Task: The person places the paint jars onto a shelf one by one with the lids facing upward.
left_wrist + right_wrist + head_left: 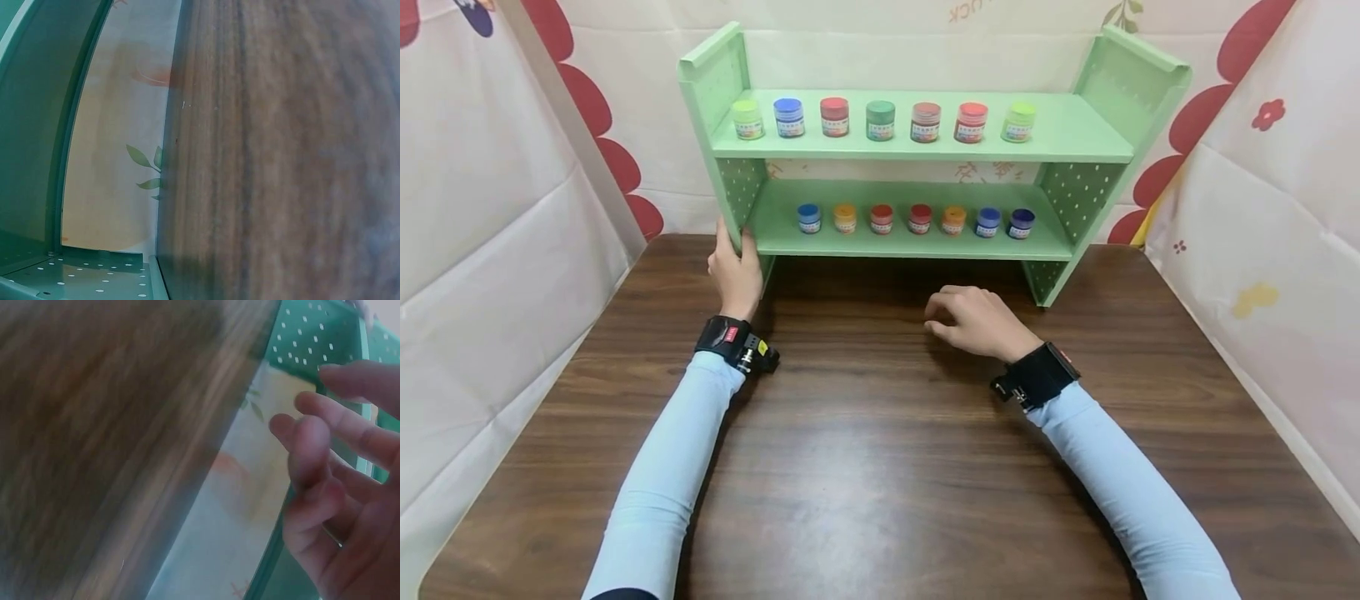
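A light green two-tier shelf [917,248] stands at the back of the table. At its lower left side panel is my left hand [735,271], which grips the panel's front edge between thumb and fingers. The left wrist view catches the shelf's green underside [37,125] but not that hand. My right hand [973,321] hovers over the table in front of the shelf's right half, fingers loosely bent. Seen from the right wrist, this hand [350,506] holds nothing. Small lidded jars stand in a row on the upper board [1075,125] and on the lower board [1052,237].
The upper row includes a blue-lidded jar [789,118] and a dark green one [880,121]; the lower row includes an orange-lidded jar [953,220]. Patterned white cloth [497,208] surrounds the brown wooden table [850,433] at the back and sides.
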Demonstrator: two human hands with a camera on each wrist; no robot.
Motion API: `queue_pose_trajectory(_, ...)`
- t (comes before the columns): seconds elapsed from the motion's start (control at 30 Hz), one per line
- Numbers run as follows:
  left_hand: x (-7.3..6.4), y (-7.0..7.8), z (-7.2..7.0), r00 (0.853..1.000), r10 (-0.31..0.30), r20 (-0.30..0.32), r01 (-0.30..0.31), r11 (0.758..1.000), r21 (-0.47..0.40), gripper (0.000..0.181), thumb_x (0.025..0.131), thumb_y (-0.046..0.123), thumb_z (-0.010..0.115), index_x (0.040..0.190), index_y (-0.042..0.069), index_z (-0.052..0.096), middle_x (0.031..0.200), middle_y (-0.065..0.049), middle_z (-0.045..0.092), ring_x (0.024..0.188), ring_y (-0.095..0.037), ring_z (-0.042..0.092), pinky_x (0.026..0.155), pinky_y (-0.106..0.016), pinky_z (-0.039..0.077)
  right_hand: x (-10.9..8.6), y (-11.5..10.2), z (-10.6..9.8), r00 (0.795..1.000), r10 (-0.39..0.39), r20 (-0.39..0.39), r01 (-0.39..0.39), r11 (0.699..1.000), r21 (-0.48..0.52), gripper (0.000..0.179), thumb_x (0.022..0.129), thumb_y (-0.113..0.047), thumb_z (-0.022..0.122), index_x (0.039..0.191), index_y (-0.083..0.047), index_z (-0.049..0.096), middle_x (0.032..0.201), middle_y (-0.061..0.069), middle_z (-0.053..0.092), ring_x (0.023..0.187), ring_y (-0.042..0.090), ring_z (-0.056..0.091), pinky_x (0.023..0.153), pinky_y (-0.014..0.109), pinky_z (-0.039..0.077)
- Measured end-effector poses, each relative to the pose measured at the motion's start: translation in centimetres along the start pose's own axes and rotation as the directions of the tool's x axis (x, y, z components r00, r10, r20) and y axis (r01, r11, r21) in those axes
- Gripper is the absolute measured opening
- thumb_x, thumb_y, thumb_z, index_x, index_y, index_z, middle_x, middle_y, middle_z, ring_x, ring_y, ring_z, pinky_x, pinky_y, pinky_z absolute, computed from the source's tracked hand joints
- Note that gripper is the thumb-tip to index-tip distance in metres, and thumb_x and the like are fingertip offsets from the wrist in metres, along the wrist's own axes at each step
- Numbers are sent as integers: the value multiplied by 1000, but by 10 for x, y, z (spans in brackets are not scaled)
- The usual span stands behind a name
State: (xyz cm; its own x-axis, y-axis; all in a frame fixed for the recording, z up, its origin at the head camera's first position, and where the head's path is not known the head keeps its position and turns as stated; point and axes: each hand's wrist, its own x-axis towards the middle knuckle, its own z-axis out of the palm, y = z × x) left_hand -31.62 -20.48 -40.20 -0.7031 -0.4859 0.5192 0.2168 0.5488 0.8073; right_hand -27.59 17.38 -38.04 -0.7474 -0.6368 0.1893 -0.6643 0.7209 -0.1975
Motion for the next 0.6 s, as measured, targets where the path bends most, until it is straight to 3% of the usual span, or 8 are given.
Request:
queue_pose_trajectory(0.2,1,-1,-12,1000,-10,-18,10,1000,11,46,105,38,52,149,26,52,131,-12,71,119,-32,69,102,-54,48,5,8,-4,1000,7,9,-7,999,42,14,98,-31,70,106,-22,75,105,-3,72,86,17,67,72,38,52)
queue_pose_trajectory(0.33,4,1,-19,1000,-21,15,21,998,54,49,105,38,52,152,26,49,138,-13,68,128,-33,65,105,-55,46,5,9,-6,1000,24,12,-24,998,58,13,98,-32,70,106,-23,75,106,-4,72,90,16,67,74,37,52)
queue_pose_trajectory(0.47,9,10,-24,998,-41,38,36,991,133,50,104,47,49,149,25,50,134,-15,69,121,-40,66,95,-59,48,3,13,-11,1000,25,9,-26,997,75,15,98,-32,69,108,-22,75,107,-4,73,87,15,64,73,36,50)
queue_pose_trajectory(0.6,11,26,-27,997,-70,-34,75,984,160,60,100,59,49,147,22,47,138,-10,65,109,-35,68,87,-49,47,-1,18,-17,999,33,5,-34,996,79,17,98,-31,70,110,-19,75,106,-2,73,85,14,64,71,35,50)
